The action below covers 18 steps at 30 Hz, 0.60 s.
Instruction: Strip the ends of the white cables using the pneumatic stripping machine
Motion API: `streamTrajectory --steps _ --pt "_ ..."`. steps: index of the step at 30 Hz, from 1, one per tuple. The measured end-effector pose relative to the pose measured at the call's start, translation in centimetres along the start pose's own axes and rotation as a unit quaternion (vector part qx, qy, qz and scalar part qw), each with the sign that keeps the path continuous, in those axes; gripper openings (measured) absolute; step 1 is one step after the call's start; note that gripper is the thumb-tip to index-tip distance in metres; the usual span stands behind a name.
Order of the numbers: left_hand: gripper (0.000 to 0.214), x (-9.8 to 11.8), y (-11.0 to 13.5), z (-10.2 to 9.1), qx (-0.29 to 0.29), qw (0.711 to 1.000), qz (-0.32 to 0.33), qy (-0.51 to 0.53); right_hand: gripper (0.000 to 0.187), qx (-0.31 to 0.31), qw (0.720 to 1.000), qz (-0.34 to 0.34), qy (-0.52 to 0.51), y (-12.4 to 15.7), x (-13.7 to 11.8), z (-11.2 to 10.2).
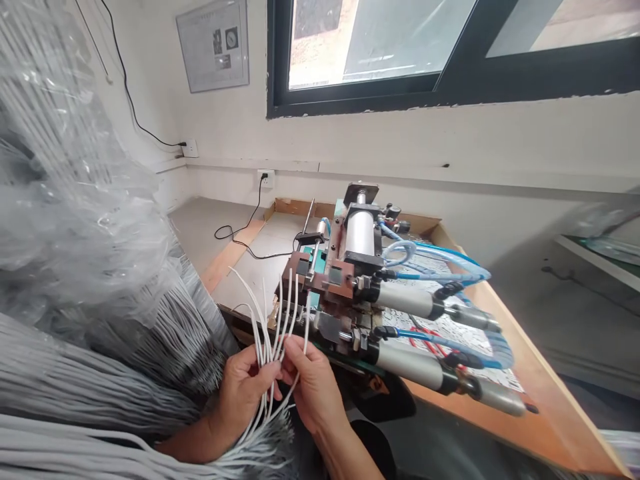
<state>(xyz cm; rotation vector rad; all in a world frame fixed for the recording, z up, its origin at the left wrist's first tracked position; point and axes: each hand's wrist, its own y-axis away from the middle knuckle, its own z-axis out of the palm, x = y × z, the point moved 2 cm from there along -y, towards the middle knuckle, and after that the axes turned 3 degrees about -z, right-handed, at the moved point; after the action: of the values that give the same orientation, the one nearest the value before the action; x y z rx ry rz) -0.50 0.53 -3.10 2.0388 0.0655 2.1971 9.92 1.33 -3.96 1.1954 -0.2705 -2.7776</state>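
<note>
My left hand (244,393) is closed around a small bunch of white cables (273,313) whose free ends fan upward. My right hand (313,383) pinches the same cables just to the right, fingers pressed together on them. The cable ends stand right in front of the jaws of a pneumatic wire-stripping machine (350,280). The cables come out of a large bundle of white cables (100,393) lying across the lower left.
Crumpled clear plastic wrap (75,200) covers the bundle at left. The machine sits on a wooden table (525,393), with silver air cylinders (425,367) and blue hoses (440,263) on its right. A black power cord (245,233) runs to a wall socket (266,178).
</note>
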Motion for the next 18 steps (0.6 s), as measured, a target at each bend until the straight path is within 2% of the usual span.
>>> streamTrajectory --steps 3,5,10,18 --pt "0.012 0.1 0.3 -0.1 0.01 1.0 0.002 0.0 0.023 0.044 0.997 -0.055 0.035 0.6 0.0 -0.4" --pt "0.01 -0.1 0.3 -0.2 0.031 0.999 0.001 0.019 0.024 0.07 0.995 -0.067 0.039 1.0 0.0 -0.7" --pt "0.01 -0.8 0.2 -0.6 0.072 0.997 -0.001 0.02 0.023 0.104 0.992 -0.049 0.052 1.7 0.5 -1.7" --pt "0.012 -1.1 0.1 -0.4 0.052 0.998 0.002 0.027 0.025 0.096 0.995 -0.003 0.038 1.4 0.6 -1.9"
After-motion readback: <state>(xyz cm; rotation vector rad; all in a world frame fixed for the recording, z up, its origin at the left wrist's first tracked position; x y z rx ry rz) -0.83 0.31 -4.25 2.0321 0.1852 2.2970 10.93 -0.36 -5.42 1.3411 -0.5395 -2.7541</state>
